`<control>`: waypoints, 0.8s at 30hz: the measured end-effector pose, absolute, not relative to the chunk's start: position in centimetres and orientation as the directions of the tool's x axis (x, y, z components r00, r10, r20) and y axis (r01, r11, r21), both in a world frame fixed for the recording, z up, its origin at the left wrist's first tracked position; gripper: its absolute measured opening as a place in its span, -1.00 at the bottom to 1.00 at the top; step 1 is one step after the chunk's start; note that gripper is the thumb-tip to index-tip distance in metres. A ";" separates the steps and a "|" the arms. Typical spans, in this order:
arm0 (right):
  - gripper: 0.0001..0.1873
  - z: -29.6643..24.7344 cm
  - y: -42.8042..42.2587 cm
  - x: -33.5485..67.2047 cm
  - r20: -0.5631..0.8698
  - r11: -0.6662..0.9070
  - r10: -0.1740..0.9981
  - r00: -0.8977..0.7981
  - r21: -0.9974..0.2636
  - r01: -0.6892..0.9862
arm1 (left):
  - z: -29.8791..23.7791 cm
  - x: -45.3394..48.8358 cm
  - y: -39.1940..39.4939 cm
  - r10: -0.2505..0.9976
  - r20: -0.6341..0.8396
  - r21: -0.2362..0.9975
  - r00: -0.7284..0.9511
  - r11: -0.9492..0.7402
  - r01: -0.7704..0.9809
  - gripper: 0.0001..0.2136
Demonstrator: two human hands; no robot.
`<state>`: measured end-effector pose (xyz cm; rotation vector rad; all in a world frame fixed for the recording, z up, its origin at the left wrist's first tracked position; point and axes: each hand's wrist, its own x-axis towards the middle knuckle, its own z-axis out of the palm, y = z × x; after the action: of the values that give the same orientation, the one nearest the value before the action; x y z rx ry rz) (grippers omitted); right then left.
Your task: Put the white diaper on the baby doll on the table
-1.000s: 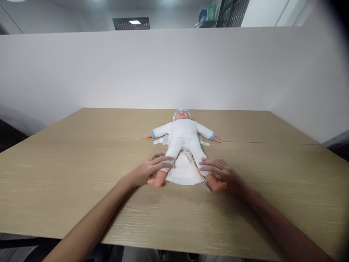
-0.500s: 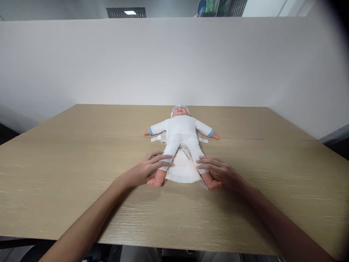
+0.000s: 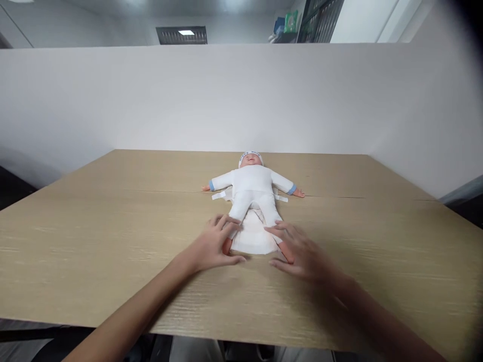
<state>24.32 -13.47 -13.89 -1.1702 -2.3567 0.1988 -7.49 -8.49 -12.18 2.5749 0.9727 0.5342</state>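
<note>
A baby doll (image 3: 252, 178) in a white outfit with blue cuffs and a printed white cap lies on its back, arms spread and legs apart. Under its hips is an unfolded white diaper (image 3: 253, 236); its front panel lies flat between the legs, and a tab shows on each side of the waist. My left hand (image 3: 219, 244) is over the doll's lower leg on the left, thumb and fingers apart. Across from it, my right hand (image 3: 296, 249) is over the other lower leg, fingers spread and slightly blurred. Both doll feet are mostly hidden by my hands.
The doll lies on a wide wooden table (image 3: 113, 241) with a seam across it. A pale partition (image 3: 211, 100) rises behind the table and along its sides. Beyond it, a green package (image 3: 291, 22) stands near a dark rack.
Both hands have shifted inward over the doll's lower legs, with the thumbs now stretched toward the diaper's near edge. The camera view has tilted up slightly.
</note>
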 end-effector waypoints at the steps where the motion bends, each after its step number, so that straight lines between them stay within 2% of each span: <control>1: -0.24 -14.0 -13.8 23.6 0.377 0.612 0.780 -0.499 -0.298 0.732 | -12.5 -7.0 -8.8 0.695 0.234 0.399 0.680 -0.706 0.585 -0.33; 3: -0.32 -14.5 -14.2 22.4 0.406 0.589 0.783 -0.471 -0.240 0.772 | -13.1 -6.3 -9.2 0.723 0.248 0.339 0.645 -0.689 0.641 -0.43; 6: -0.55 -15.1 -13.9 21.7 0.429 0.555 0.786 -0.445 -0.176 0.813 | -13.4 -5.7 -9.7 0.751 0.261 0.273 0.606 -0.660 0.700 -0.68; 10: -0.71 -14.8 -12.7 21.9 0.456 0.532 0.787 -0.417 -0.158 0.832 | -12.7 -5.7 -9.4 0.748 0.281 0.293 0.601 -0.663 0.688 -0.86; 12: -0.77 -14.3 -11.7 22.2 0.461 0.524 0.798 -0.388 -0.215 0.824 | -11.9 -5.7 -8.6 0.760 0.277 0.370 0.588 -0.649 0.665 -0.85; 14: -0.82 -13.8 -10.4 22.3 0.484 0.512 0.813 -0.325 -0.327 0.794 | -11.0 -5.6 -7.4 0.776 0.287 0.453 0.562 -0.627 0.634 -0.82; 17: -0.77 -13.1 -7.9 22.1 0.566 0.512 0.800 -0.198 -0.473 0.717 | -9.5 -5.1 -4.9 0.778 0.356 0.520 0.519 -0.626 0.582 -0.75; 21: -0.72 -12.4 -4.0 21.8 0.664 0.557 0.742 -0.091 -0.537 0.634 | -8.2 -3.6 -0.3 0.787 0.374 0.577 0.490 -0.612 0.541 -0.70; 24: -0.67 -12.6 -0.4 22.0 0.584 0.477 0.812 0.005 -0.669 0.570 | -8.2 -2.1 3.8 0.821 0.325 0.660 0.470 -0.553 0.509 -0.72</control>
<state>22.00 -0.39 -12.61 -1.1994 -1.6769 0.2887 -2.12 3.75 -8.22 2.2431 1.1045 0.8692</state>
